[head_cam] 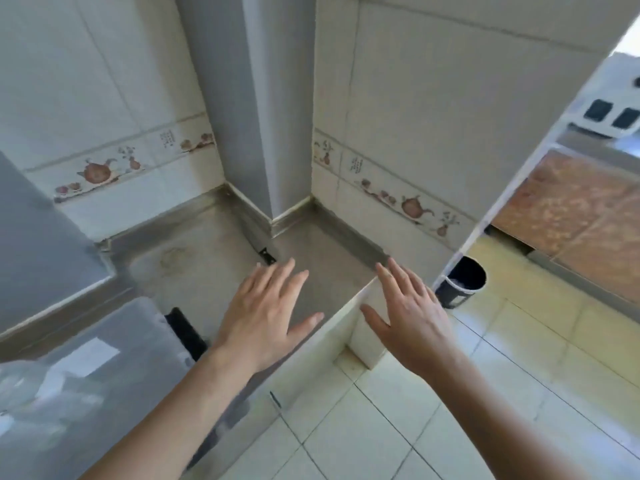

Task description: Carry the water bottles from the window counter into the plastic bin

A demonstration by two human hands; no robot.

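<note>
My left hand [268, 315] hovers palm down over a grey steel counter [194, 258], its fingers spread and holding nothing. My right hand [410, 318] is also spread and holds nothing, just past the counter's right corner edge. A translucent plastic bin [90, 382] with a clear lid and a black latch sits at the lower left on the counter; pale blurred shapes show through it, which I cannot identify. No water bottle is plainly visible.
White tiled walls with a teapot border and a grey square pillar [256, 105] close off the counter's back. A dark round waste bin [465, 282] stands on the tiled floor at the right, near a doorway and a brown-fronted cabinet [571, 216].
</note>
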